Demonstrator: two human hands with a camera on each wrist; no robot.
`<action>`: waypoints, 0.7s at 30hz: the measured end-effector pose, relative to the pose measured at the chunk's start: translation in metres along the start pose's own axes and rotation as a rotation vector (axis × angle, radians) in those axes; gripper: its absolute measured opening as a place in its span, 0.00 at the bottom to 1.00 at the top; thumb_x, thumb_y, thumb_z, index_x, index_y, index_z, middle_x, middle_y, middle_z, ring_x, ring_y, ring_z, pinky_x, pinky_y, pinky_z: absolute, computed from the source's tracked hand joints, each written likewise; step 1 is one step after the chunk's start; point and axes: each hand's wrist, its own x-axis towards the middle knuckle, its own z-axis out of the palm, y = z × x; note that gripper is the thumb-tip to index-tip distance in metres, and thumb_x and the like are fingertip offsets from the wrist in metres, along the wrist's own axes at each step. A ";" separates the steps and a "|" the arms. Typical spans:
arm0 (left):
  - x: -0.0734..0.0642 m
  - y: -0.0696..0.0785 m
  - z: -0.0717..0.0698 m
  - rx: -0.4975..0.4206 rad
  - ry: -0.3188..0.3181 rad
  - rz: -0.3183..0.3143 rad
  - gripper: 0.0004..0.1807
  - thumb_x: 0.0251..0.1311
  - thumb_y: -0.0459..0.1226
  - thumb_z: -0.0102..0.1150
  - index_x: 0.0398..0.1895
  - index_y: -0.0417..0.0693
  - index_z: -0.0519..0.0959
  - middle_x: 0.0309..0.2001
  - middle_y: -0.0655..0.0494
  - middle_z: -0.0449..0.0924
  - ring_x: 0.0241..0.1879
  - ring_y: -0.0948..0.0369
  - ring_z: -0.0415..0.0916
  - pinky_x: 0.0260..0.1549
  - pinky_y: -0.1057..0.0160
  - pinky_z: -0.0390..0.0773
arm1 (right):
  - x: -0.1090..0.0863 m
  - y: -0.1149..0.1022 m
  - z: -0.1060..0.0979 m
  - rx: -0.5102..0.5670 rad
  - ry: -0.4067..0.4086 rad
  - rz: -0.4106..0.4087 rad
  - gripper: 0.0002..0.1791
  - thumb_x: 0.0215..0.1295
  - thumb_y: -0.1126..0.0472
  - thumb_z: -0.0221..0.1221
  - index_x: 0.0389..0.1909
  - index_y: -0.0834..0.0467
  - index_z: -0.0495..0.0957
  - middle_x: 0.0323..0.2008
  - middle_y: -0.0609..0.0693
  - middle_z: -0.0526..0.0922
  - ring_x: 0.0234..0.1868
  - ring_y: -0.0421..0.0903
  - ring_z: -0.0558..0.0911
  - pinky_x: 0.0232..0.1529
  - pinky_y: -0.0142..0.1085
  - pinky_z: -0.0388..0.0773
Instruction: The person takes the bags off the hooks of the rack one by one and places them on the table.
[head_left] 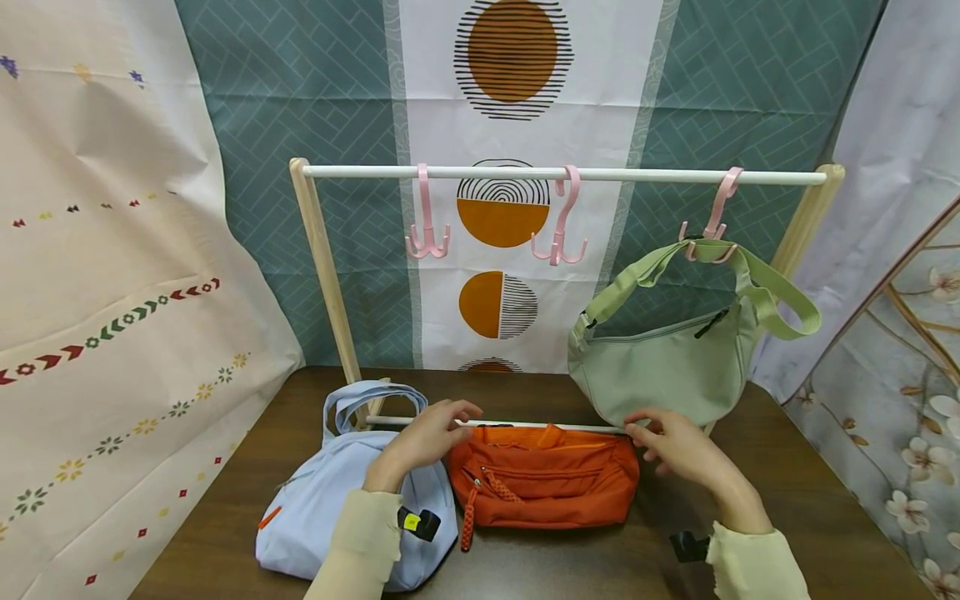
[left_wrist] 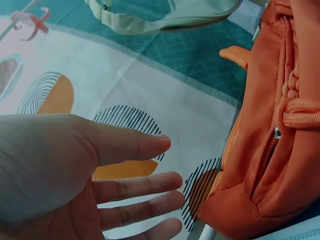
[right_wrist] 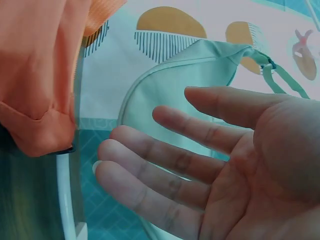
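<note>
An orange-red waist bag (head_left: 547, 483) with braided zipper pulls lies on the table between the two hands. My left hand (head_left: 431, 437) hovers by its left end; in the left wrist view the fingers (left_wrist: 145, 192) are extended and apart from the bag. Beyond the bag's right end is my right hand (head_left: 678, 446), its fingers (right_wrist: 155, 150) spread and holding nothing in the right wrist view. Left of the waist bag, partly behind my left forearm, sits a light blue bag (head_left: 341, 492). A sage green shoulder bag (head_left: 667, 358) hangs by its strap from a pink hook (head_left: 720, 208).
A wooden-legged rack with a white top bar (head_left: 630, 175) stands on the dark brown table (head_left: 817, 508). Two more pink hooks, a left one (head_left: 427, 217) and a middle one (head_left: 566, 217), hang bare. A lower white bar (head_left: 390, 421) runs behind the waist bag.
</note>
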 end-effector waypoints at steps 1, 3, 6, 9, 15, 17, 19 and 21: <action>0.000 0.001 0.000 -0.006 0.003 0.012 0.17 0.75 0.33 0.56 0.63 0.47 0.80 0.58 0.43 0.79 0.56 0.47 0.78 0.53 0.46 0.80 | -0.001 -0.001 -0.001 -0.001 0.001 -0.009 0.19 0.80 0.58 0.55 0.61 0.69 0.76 0.41 0.61 0.83 0.34 0.50 0.82 0.28 0.45 0.84; 0.001 0.002 -0.001 -0.012 0.014 0.041 0.16 0.75 0.33 0.56 0.63 0.46 0.80 0.56 0.45 0.80 0.55 0.48 0.79 0.53 0.46 0.80 | -0.002 -0.003 -0.002 -0.006 0.013 -0.017 0.19 0.80 0.59 0.55 0.61 0.68 0.77 0.41 0.61 0.83 0.34 0.50 0.83 0.28 0.45 0.84; 0.003 0.003 -0.001 -0.036 0.031 0.079 0.16 0.75 0.31 0.55 0.61 0.46 0.81 0.53 0.48 0.82 0.53 0.50 0.79 0.51 0.48 0.81 | -0.004 -0.007 -0.005 -0.012 0.040 -0.044 0.18 0.80 0.60 0.54 0.61 0.68 0.77 0.41 0.59 0.84 0.34 0.49 0.83 0.29 0.43 0.84; 0.005 0.005 -0.001 -0.066 0.056 0.103 0.15 0.75 0.29 0.55 0.60 0.44 0.81 0.53 0.48 0.82 0.53 0.51 0.80 0.51 0.49 0.82 | -0.007 -0.012 -0.007 -0.010 0.074 -0.073 0.17 0.80 0.61 0.54 0.60 0.68 0.77 0.39 0.58 0.84 0.34 0.50 0.83 0.28 0.41 0.84; 0.005 0.010 -0.003 -0.116 0.114 0.123 0.13 0.75 0.30 0.55 0.57 0.48 0.83 0.53 0.49 0.82 0.52 0.54 0.81 0.53 0.51 0.82 | -0.012 -0.018 -0.011 -0.009 0.164 -0.107 0.15 0.80 0.64 0.53 0.58 0.69 0.79 0.38 0.59 0.85 0.32 0.50 0.84 0.28 0.38 0.84; 0.004 0.011 -0.003 -0.137 0.137 0.133 0.13 0.75 0.30 0.56 0.56 0.50 0.83 0.52 0.49 0.83 0.51 0.55 0.82 0.52 0.52 0.82 | -0.014 -0.020 -0.012 -0.004 0.205 -0.119 0.15 0.81 0.64 0.53 0.57 0.69 0.80 0.38 0.59 0.86 0.30 0.47 0.84 0.28 0.38 0.84; 0.004 0.012 -0.004 -0.161 0.152 0.148 0.12 0.75 0.31 0.57 0.56 0.51 0.83 0.51 0.50 0.83 0.50 0.56 0.82 0.51 0.53 0.82 | -0.015 -0.021 -0.014 0.002 0.250 -0.146 0.15 0.81 0.62 0.53 0.56 0.69 0.80 0.37 0.59 0.86 0.29 0.44 0.84 0.28 0.37 0.84; 0.005 0.013 -0.004 -0.191 0.157 0.161 0.12 0.75 0.32 0.57 0.56 0.52 0.83 0.51 0.50 0.83 0.50 0.56 0.82 0.51 0.56 0.82 | -0.016 -0.022 -0.016 0.016 0.296 -0.189 0.16 0.81 0.60 0.54 0.55 0.68 0.81 0.37 0.59 0.86 0.28 0.42 0.84 0.29 0.37 0.84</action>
